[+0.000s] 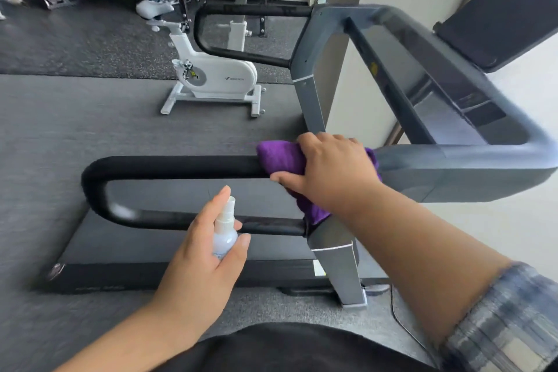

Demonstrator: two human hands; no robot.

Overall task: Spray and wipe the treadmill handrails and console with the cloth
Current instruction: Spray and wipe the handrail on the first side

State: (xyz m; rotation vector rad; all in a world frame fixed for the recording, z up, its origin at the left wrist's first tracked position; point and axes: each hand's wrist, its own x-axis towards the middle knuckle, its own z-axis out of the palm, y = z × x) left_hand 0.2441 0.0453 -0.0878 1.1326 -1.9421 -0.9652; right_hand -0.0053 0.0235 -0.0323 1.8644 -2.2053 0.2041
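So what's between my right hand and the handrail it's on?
The purple cloth, pressed onto the black handrail under your right hand, as the head view shows.

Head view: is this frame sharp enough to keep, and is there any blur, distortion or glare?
Head view: wide-angle bending curves the near handrail and the console; motion blur smears the console frame's right edge and the plaid sleeve; the right hand on the purple cloth and the left hand holding the spray bottle stay readable; lighting is even, with no harsh glare.
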